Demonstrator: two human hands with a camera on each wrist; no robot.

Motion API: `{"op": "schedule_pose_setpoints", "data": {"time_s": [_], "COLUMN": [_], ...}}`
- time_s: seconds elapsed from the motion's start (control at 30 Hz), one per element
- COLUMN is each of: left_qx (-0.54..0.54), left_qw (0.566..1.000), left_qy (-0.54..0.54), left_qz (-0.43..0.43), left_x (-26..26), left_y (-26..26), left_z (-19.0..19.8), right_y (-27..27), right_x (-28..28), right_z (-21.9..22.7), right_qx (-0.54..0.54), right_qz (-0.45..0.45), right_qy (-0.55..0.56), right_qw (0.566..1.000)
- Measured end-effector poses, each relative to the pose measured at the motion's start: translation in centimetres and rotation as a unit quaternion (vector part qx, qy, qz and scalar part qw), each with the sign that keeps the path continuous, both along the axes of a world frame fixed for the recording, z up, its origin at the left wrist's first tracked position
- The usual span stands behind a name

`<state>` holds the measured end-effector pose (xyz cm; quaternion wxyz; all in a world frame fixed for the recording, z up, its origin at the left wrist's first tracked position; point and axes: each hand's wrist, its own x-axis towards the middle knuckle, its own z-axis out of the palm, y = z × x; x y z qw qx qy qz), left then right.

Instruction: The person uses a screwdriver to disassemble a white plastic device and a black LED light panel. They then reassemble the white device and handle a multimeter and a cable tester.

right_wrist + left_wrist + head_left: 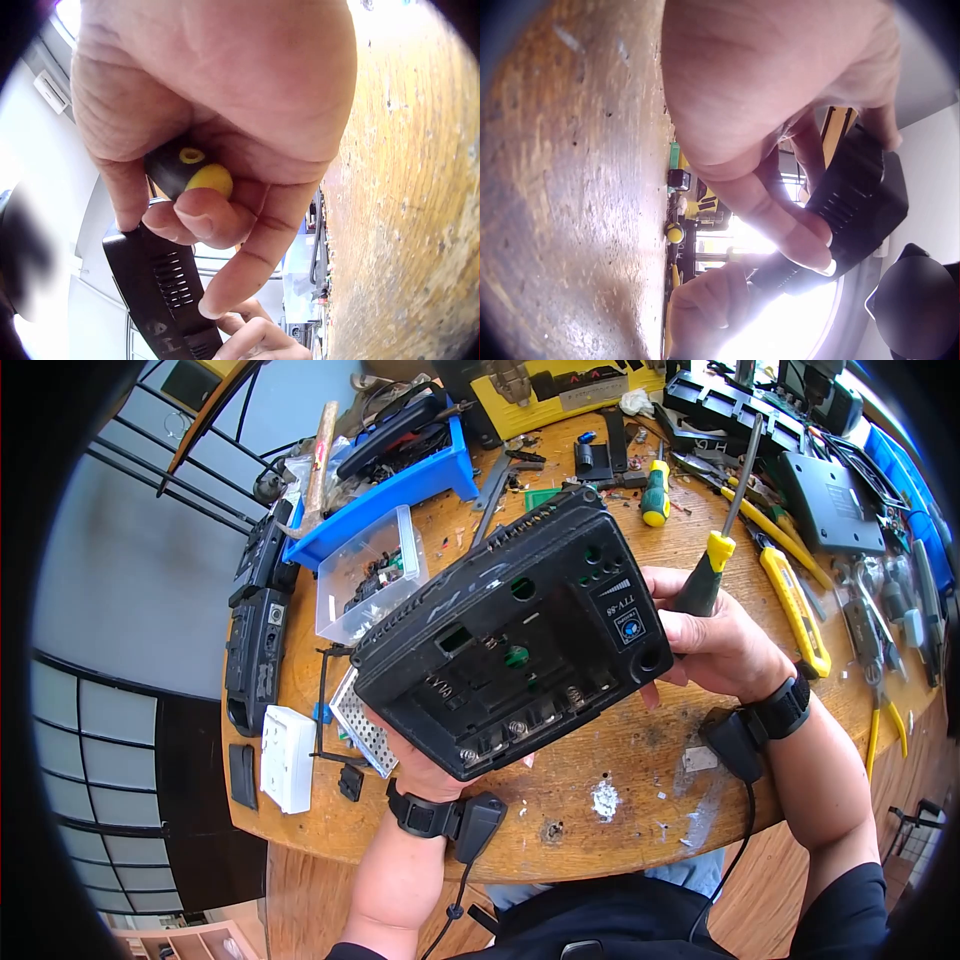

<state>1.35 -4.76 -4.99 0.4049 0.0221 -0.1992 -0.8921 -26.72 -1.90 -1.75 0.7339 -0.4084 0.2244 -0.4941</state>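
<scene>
A black plastic device housing (555, 645), marked TTV-88, is held up tilted over the wooden table, its hollow side with metal contact springs facing the head camera. My left hand (425, 768) grips its lower left corner; in the left wrist view the fingers lie over the slotted black side of the housing (859, 199). At the opposite edge, the thumb of my right hand (735, 645) presses on the housing. Curled fingers of that same hand hold a green-and-yellow screwdriver (703, 582), blade pointing up and away. The right wrist view shows its handle end (169, 174) against the palm.
A blue bin (375, 508) of parts and a clear plastic box (340, 600) stand at the back left. Another screwdriver (656, 498), a yellow utility knife (797, 605) and pliers (876, 705) lie rightward. A white box (287, 760) sits near the left edge.
</scene>
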Motion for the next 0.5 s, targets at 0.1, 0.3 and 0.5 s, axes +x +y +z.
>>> {"op": "schedule_pose_setpoints", "data": {"time_s": [0.1, 0.3, 0.5], "left_qx": [0.029, -0.037, -0.001], "left_qw": [0.999, 0.996, 0.97], "left_qy": [0.007, 0.046, -0.198], "left_qz": [0.023, -0.066, 0.141], "left_x": [0.1, 0.1, -1.5], "left_y": [0.2, -0.5, 0.8], "left_z": [-0.2, -0.4, 1.7], "right_y": [0.0, 0.0, 0.1], "right_x": [0.1, 0.1, 0.1], "right_z": [0.1, 0.0, 0.2], "right_qx": [-0.002, 0.0, 0.006], "right_qz": [-0.001, -0.002, -0.002], "right_qy": [0.009, 0.011, 0.012], "right_qw": [1.0, 1.0, 1.0]}}
